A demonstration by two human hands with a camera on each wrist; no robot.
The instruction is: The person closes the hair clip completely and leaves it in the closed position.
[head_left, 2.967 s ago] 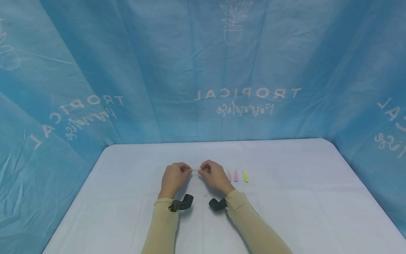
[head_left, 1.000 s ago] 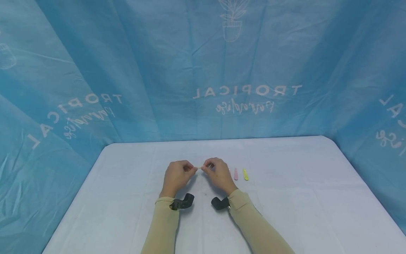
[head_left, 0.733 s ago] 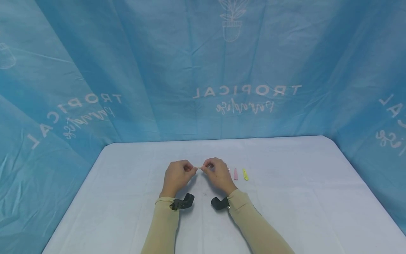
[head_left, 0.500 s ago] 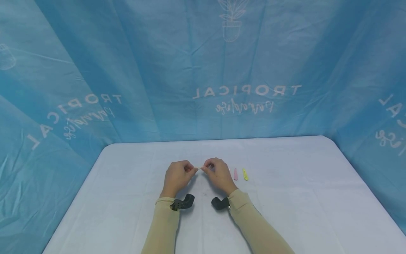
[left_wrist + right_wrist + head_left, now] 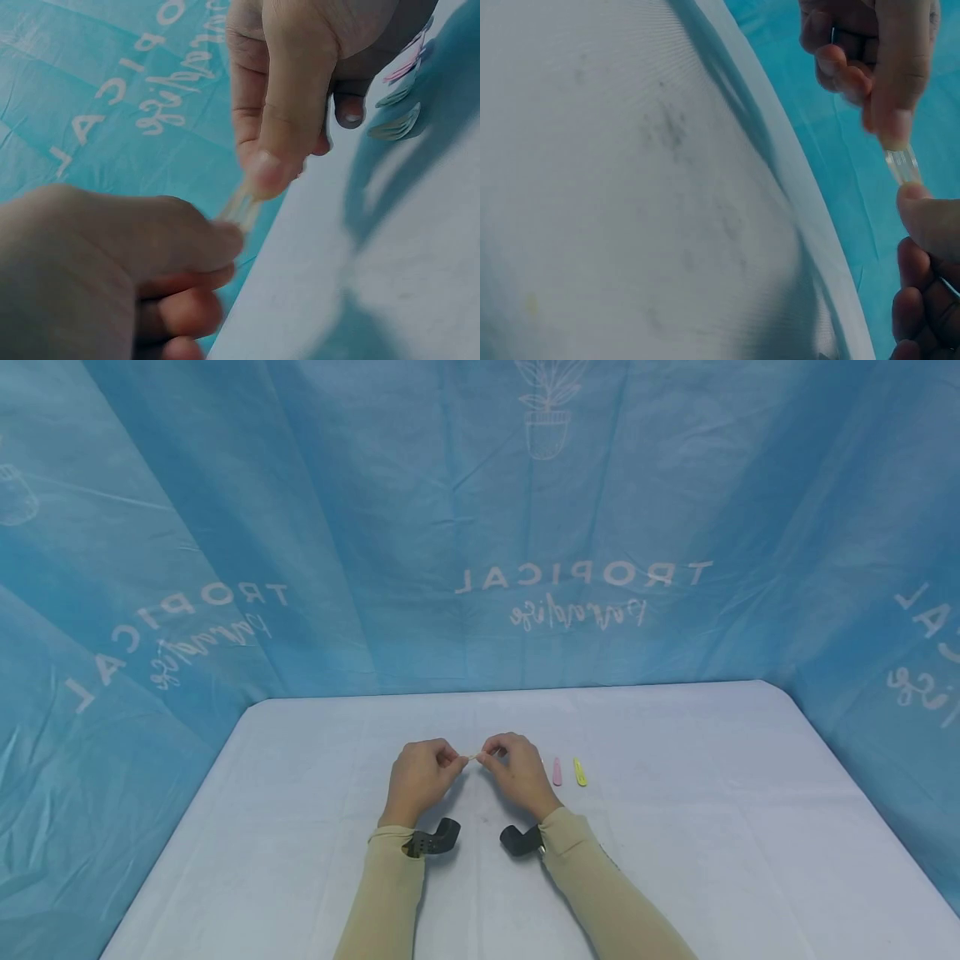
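Observation:
Both hands meet over the table, pinching opposite ends of one small pale, cream-coloured snap hair clip (image 5: pixel 472 757). My left hand (image 5: pixel 420 778) holds its left end between thumb and fingertips. The other end is between the thumb and fingers of my right hand (image 5: pixel 517 774). In the left wrist view the middle of the hair clip (image 5: pixel 241 210) shows as light strips with a gap, somewhat blurred. From the right wrist, a short length of the clip (image 5: pixel 904 166) is visible between the two thumbs; its ends are hidden.
Right of my right hand lie a pink hair clip (image 5: pixel 557 772) and a yellow hair clip (image 5: pixel 581 772). The left wrist view has several clips in a row, including a pale one (image 5: pixel 396 127). A white cloth covers the table (image 5: pixel 675 860); blue curtains (image 5: pixel 405 527) surround it.
Since three seconds ago both hands have shifted slightly right and away with the clip. My right hand now hides a pink clip that showed beside it. Over the last second they hardly move.

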